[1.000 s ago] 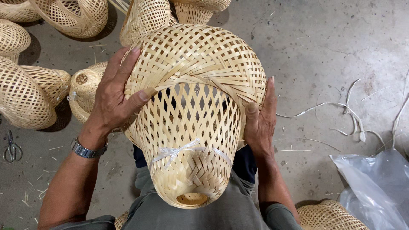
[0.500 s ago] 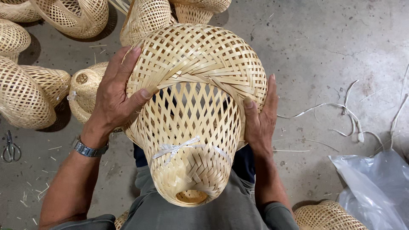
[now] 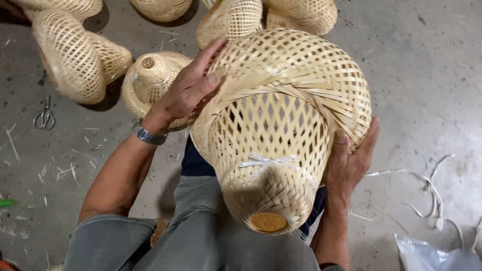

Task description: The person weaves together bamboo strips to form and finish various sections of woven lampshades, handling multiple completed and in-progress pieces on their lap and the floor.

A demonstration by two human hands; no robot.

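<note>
From the head view, the person holds a big woven basket over their lap. It is shaped like a bell, wide at the far end and narrow at the near end. The narrow end points back at the person and has a small round hole in it. You can see right through the weave, and nothing is inside. A thin white tie goes around its neck.

The left hand lies flat on the basket's upper left side. Its fingers are spread wide and press on the wide rim. A watch sits on that wrist.

The right hand cups the basket's right side from below. Its fingers are open and lie along the weave, and the thumb rests on the side. So the basket sits between the two hands, touching both.

More baskets lie on the grey floor behind it. About six show, some cut off by the top edge. One sits just under the left hand, with a small hole on top.

One pair of scissors lies on the floor at the left, well apart from the hands. Thin white strips lie at the right. One clear plastic bag peeks in at the bottom right corner.
</note>
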